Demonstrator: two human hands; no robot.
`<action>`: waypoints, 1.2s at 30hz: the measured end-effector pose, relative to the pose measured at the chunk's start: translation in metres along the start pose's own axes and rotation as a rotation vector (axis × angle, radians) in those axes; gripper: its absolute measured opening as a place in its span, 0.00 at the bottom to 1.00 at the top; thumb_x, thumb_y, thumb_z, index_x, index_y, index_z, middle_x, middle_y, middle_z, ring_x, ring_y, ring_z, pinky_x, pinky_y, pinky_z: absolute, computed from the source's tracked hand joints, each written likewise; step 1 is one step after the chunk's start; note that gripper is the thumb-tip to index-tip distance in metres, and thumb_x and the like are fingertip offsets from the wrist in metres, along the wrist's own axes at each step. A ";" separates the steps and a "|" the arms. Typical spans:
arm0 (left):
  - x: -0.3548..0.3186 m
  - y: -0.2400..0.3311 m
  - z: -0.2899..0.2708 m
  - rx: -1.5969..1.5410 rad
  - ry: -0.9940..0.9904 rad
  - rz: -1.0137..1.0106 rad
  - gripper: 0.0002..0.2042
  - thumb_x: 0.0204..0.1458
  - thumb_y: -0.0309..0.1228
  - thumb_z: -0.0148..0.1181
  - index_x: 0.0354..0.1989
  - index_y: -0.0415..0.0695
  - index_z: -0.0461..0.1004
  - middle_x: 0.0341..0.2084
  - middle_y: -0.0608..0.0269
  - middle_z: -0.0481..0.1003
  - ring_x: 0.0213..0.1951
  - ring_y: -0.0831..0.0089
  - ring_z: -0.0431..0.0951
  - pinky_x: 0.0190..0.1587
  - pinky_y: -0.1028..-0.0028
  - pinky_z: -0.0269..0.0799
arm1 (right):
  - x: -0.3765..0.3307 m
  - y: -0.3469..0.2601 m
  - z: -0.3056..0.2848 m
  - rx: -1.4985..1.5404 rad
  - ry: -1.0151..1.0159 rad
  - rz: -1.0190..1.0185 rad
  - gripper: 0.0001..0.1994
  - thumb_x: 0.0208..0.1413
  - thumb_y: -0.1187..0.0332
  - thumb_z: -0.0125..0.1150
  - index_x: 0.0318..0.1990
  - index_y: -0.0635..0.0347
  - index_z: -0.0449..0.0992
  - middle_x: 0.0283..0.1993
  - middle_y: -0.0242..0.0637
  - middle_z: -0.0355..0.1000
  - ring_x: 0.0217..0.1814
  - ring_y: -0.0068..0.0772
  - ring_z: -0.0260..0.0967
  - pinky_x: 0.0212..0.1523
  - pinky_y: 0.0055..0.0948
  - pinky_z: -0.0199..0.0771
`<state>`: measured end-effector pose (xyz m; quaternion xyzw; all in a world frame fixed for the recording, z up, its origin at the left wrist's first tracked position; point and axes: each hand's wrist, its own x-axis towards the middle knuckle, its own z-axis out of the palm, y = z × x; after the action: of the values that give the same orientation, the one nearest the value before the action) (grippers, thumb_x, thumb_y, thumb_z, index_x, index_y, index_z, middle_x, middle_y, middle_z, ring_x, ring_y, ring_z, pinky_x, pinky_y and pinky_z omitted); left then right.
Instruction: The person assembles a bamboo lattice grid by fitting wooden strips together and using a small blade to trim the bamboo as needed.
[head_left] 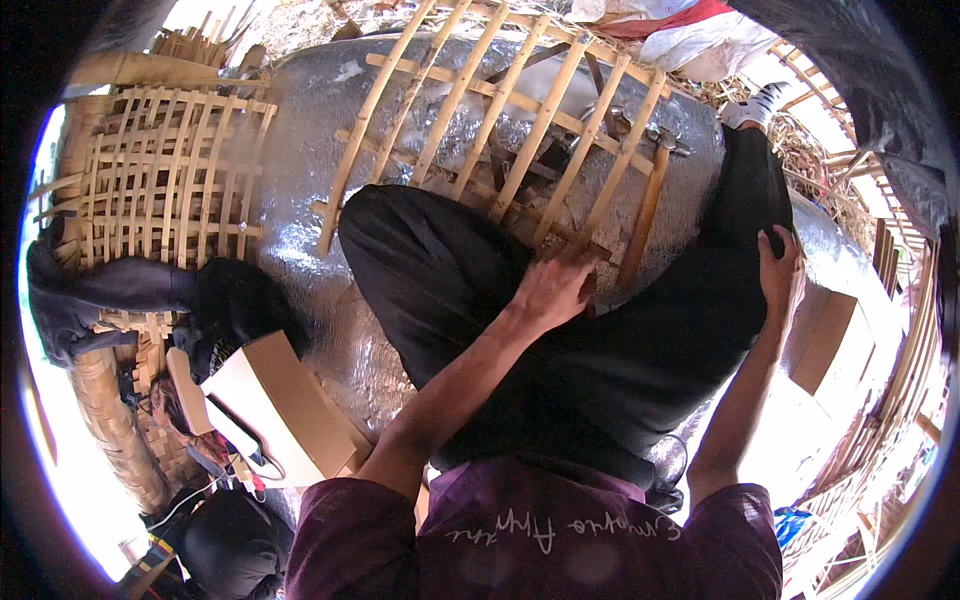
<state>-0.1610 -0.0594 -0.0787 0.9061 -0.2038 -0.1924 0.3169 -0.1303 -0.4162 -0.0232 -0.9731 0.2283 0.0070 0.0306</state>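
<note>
A bamboo lattice (515, 135) of long slats crossed by thinner strips lies in front of me, with its near end by my lap. My left hand (553, 292) is closed at that near end, beside a short brown piece of wood (588, 247). What its fingers hold is hidden. To the right of the slats lies a hammer (643, 218), its wooden handle toward me and its metal head away. My right hand (782, 272) rests against my black-trousered right leg, thumb and fingers apart, with nothing in it.
Silvery foil sheeting (320, 130) covers the surface under the lattice. A woven bamboo panel (170, 170) with dark cloth (130, 285) stands at left. Cardboard boxes (290, 410) sit at lower left, another box (825, 340) at right. White and red sacks (690, 35) lie at the far side.
</note>
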 end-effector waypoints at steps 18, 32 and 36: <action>0.055 -0.056 -0.014 0.367 0.414 -0.159 0.30 0.52 0.48 0.56 0.63 0.52 0.61 0.64 0.33 0.47 0.63 0.37 0.52 0.61 0.47 0.54 | -0.012 -0.018 -0.008 0.069 0.001 0.078 0.19 0.54 0.48 0.55 0.50 0.42 0.74 0.54 0.39 0.71 0.56 0.45 0.68 0.54 0.41 0.66; 0.054 -0.057 -0.012 0.343 0.451 -0.170 0.29 0.52 0.49 0.56 0.61 0.53 0.64 0.65 0.40 0.46 0.65 0.42 0.51 0.59 0.45 0.55 | -0.011 -0.012 -0.001 0.057 0.017 0.083 0.20 0.54 0.46 0.55 0.51 0.40 0.73 0.53 0.34 0.73 0.53 0.45 0.69 0.52 0.41 0.69; 0.055 -0.054 -0.015 0.390 0.416 -0.208 0.30 0.51 0.49 0.57 0.62 0.53 0.63 0.65 0.40 0.47 0.65 0.42 0.51 0.60 0.45 0.53 | -0.012 -0.006 0.002 0.084 0.077 0.034 0.19 0.54 0.47 0.55 0.50 0.41 0.74 0.51 0.36 0.73 0.52 0.46 0.70 0.51 0.43 0.70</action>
<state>-0.0944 -0.0409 -0.1153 0.9858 -0.0736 0.0084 0.1505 -0.1386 -0.4056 -0.0248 -0.9665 0.2456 -0.0393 0.0626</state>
